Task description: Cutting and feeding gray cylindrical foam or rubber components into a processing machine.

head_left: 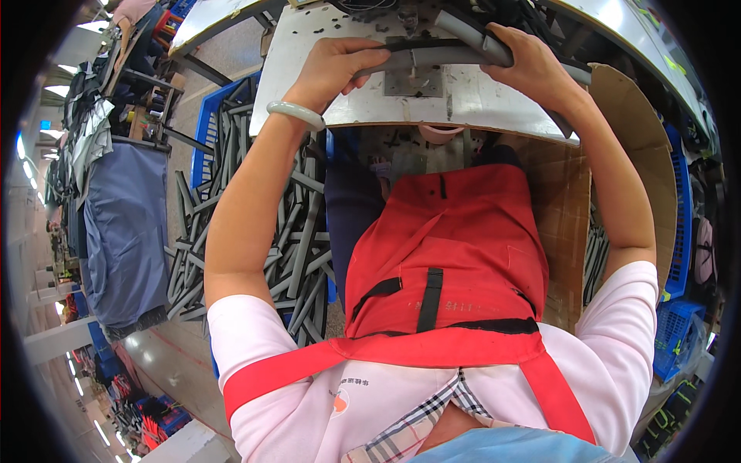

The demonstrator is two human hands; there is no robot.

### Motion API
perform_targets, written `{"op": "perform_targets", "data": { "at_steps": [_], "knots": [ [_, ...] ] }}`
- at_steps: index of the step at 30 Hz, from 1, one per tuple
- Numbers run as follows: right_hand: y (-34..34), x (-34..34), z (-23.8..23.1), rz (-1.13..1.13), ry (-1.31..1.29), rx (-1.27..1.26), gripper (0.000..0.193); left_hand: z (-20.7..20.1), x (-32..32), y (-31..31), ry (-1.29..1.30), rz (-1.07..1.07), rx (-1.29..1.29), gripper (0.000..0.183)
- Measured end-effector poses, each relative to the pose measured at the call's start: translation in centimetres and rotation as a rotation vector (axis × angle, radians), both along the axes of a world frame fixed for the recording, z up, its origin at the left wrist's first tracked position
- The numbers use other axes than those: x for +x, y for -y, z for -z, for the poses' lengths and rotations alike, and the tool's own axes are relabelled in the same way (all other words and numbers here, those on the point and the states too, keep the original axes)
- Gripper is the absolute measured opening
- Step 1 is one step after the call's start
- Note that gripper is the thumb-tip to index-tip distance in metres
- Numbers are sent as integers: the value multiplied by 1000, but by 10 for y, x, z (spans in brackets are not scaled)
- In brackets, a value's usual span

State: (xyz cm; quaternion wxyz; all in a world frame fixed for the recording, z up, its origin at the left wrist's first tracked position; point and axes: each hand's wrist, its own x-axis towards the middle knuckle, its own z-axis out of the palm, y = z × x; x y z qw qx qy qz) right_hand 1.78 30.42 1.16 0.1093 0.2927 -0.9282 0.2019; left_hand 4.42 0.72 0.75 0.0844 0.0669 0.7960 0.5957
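Note:
At the far side of the white worktable, my left hand pinches the left end of a grey tube-like strip, thumb on top. The strip runs rightward across a metal plate set in the tabletop, below a machine part. My right hand is closed around a second grey tube, which slants over the strip's right part. Whether the right fingers also grip the strip is hidden. A pale bangle circles my left wrist.
A blue crate on the left overflows with grey tubes. To the right stands an open cardboard box, with more grey pieces beside it. Blue-grey cloth hangs farther left. Dark scraps dot the tabletop, and a red apron covers my lap.

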Motion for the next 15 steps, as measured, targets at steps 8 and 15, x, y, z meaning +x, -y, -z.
{"op": "perform_targets", "data": {
  "at_steps": [8,15],
  "knots": [
    [7,-14,-6,56,104,-8,67,1,-12,0,-52,-14,-65,27],
    [-8,-34,17,46,-60,-76,61,12,-30,2,-38,-36,-33,28]
  ]
}}
